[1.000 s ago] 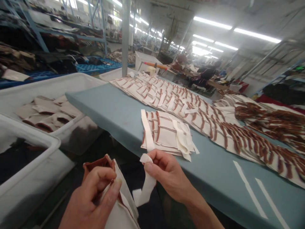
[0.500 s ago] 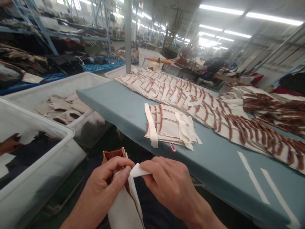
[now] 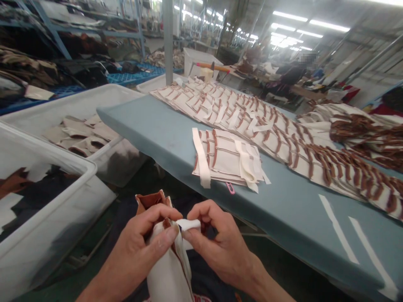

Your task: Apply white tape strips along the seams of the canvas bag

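Head view: cream fabric piece (image 3: 168, 268), brown-edged, folded white strip (image 3: 189, 224) on top.

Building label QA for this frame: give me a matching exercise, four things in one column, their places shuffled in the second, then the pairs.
1 white strip
2 pink clip
3 beige pieces
4 cream pouch

A in the white bin
B on the table by the small stack
C gripped in the left hand
D pinched by the right hand

Pairs: 1-D, 2-B, 3-A, 4-C
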{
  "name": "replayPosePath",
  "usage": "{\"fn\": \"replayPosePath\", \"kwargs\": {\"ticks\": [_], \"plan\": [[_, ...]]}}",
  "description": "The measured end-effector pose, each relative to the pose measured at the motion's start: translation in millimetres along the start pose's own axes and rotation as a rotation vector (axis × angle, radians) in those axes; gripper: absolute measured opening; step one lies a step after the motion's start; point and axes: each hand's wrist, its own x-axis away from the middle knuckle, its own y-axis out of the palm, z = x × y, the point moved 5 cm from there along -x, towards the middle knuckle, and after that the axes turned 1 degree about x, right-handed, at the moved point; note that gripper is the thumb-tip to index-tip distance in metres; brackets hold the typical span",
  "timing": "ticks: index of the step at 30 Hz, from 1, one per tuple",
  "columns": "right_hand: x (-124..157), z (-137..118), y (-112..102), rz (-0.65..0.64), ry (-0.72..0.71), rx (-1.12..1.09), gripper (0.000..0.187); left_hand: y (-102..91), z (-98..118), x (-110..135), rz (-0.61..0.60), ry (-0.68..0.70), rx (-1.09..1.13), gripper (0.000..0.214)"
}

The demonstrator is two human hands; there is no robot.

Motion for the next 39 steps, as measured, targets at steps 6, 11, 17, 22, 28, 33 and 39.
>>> {"fn": "replayPosePath", "kwargs": {"ticks": [6, 11, 17, 22, 28, 33, 39], "plan": [[-4.3, 17.3, 17.7, -0.128, 0.270, -0.591, 0.054, 5.7, -6.9, -13.6, -0.062, 0.013, 0.035, 0.032], [-8.8, 29.2, 22.3, -0.166, 0.343, -0.710, 0.066, 12.4, -11.9, -21.1, -0.127, 0.106, 0.038, 0.032], [-7.9, 43.6, 24.7, -0.243, 0.448, -0.752, 0.067, 14.9, -9.4, -22.5, -0.147, 0.040, 0.056, 0.027], [-6.6, 44.7, 24.9, -0.286, 0.478, -0.745, 0.068, 13.1, -4.1, -22.0, -0.046, 0.124, 0.018, 0.028], [-8.4, 36.4, 15.2, -0.200, 0.419, -0.617, 0.064, 10.6, 0.1, -18.1, 0.018, 0.045, 0.036, 0.028], [-8.6, 39.8, 10.8, -0.194, 0.396, -0.668, 0.067, 12.5, -6.2, -19.0, -0.036, 0.014, 0.083, 0.033], [-9.2, 41.2, 12.9, -0.279, 0.358, -0.859, 0.075, 12.8, -19.0, -15.6, 0.005, -0.084, 0.164, 0.038]]}}
